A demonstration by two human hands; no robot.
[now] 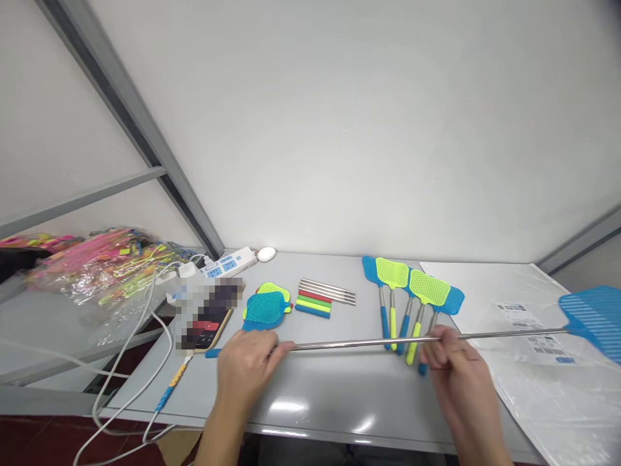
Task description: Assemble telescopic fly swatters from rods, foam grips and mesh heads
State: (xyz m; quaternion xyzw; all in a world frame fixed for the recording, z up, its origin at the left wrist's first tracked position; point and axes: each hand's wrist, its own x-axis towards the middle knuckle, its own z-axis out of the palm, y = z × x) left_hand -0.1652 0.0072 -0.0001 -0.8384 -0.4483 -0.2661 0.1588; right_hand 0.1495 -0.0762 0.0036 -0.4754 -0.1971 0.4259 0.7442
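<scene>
A long blue fly swatter point(359, 343) with an extended metal rod lies level across my view, held in both hands above the table. My left hand point(250, 362) wraps its blue handle, whose end pokes out on the left. Around the rod, nearer the blue paddle head, the fingers of my right hand point(451, 362) are closed. Behind the rod are several assembled fly swatters point(407, 285) with blue and yellow-green heads. Loose swatter heads point(266, 309), coloured handles point(313, 304) and metal rods point(327, 290) lie further left.
At the left are a phone point(208, 330), a white power strip point(230, 262) and loose cables point(145, 310). Bagged colourful items point(116, 259) sit beyond the metal frame point(165, 171). White plastic packaging point(524, 362) covers the table's right side. A wall point(349, 129) stands behind.
</scene>
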